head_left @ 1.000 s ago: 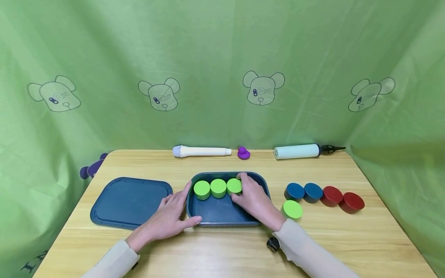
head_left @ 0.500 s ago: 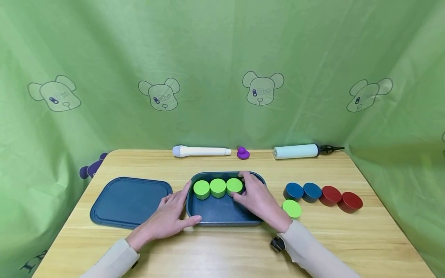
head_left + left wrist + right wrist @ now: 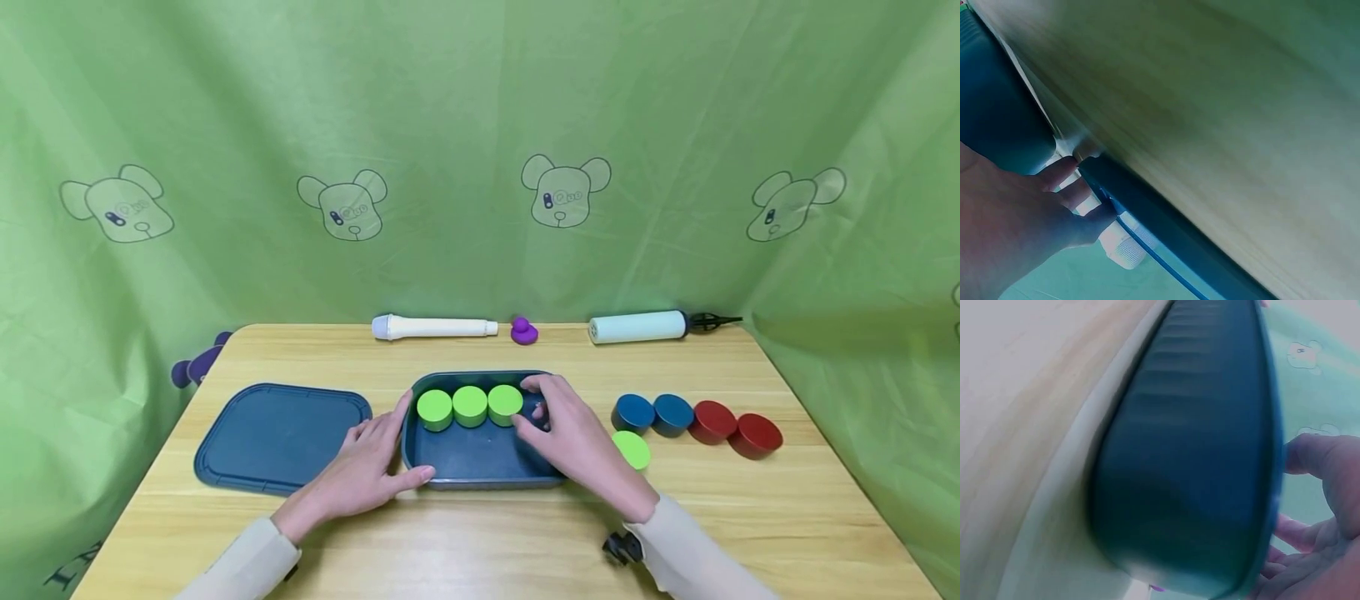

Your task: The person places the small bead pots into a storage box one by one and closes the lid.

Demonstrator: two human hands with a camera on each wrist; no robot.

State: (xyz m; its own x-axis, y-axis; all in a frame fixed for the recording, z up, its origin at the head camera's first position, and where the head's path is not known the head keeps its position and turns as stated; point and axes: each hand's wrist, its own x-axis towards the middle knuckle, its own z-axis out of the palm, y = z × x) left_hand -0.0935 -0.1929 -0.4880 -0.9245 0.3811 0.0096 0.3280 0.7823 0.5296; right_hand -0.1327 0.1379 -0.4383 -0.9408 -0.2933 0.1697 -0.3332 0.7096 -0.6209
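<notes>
A dark blue tray (image 3: 465, 457) holds a row of three green cylinders: the left one (image 3: 435, 410), the middle one (image 3: 470, 407) and the right one (image 3: 505, 405). My left hand (image 3: 358, 477) rests against the tray's left wall, fingers extended and thumb at the front corner. Over the tray's right end, my right hand (image 3: 573, 429) has its thumb and fingers spread apart just right of the right cylinder, holding nothing. In the right wrist view the tray's outer wall (image 3: 1179, 462) stands beside that hand (image 3: 1329, 519). Another green cylinder (image 3: 633, 450) sits on the table, partly behind the right wrist.
A flat blue lid (image 3: 281, 437) lies left of the tray. Two blue cylinders (image 3: 654, 414) and two red cylinders (image 3: 733, 428) stand to the right. Along the back edge are a white microphone (image 3: 435, 327), a purple duck-like toy (image 3: 524, 331) and a pale hand pump (image 3: 637, 327).
My right hand has let go of the right green cylinder and moved away from it to the right, its fingers opening. The left hand and the tray have stayed in place.
</notes>
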